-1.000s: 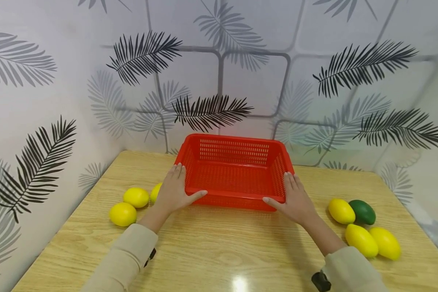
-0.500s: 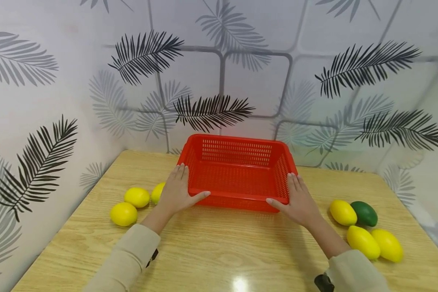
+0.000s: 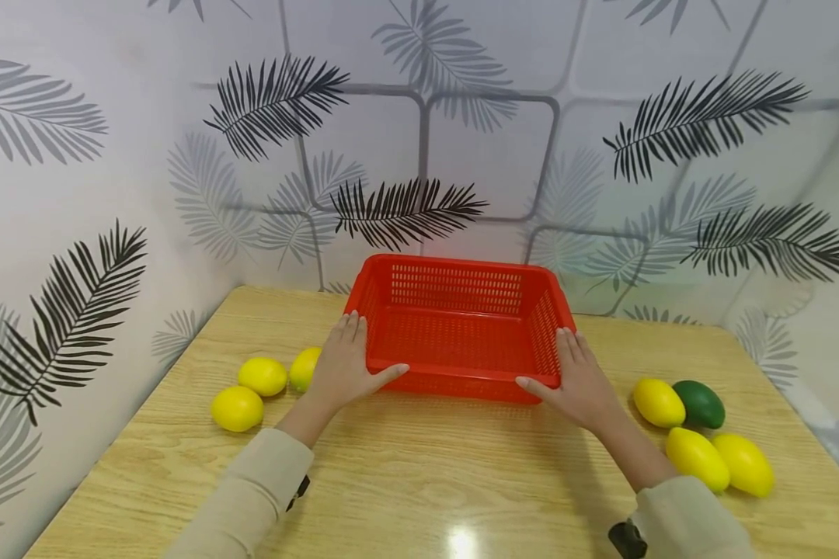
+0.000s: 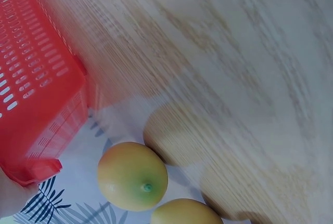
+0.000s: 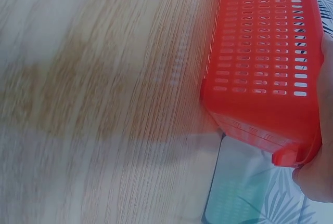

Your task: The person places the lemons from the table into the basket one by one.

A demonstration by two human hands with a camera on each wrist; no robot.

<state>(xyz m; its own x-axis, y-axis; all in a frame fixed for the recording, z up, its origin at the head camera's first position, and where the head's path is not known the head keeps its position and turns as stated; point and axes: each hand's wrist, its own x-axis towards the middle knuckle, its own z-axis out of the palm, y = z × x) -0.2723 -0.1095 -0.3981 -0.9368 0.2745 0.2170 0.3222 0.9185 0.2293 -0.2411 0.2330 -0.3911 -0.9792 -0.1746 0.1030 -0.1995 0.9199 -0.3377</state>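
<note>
A red plastic basket (image 3: 461, 341) with slotted walls stands near the back of the table, with nothing inside. At its left front corner rests my left hand (image 3: 346, 365), fingers straight along the side and thumb spread along the front rim. My right hand (image 3: 583, 380) lies the same way at the right front corner. The slotted basket wall (image 4: 31, 52) shows in the left wrist view, with part of the left hand (image 4: 10, 195) at its rim. In the right wrist view, the right hand (image 5: 317, 177) touches the basket (image 5: 260, 57) at its rim; most fingers are hidden there.
Yellow lemons (image 3: 238, 409) lie left of the basket, one (image 3: 304, 369) close beside my left hand. To the right are yellow fruits (image 3: 698, 460) and a dark green one (image 3: 699, 404). The wooden table (image 3: 419, 481) meets a leaf-patterned wall (image 3: 489, 178) behind.
The basket has shifted slightly to the right, with both hands moving along with it. The fruits on both sides have stayed about where they were.
</note>
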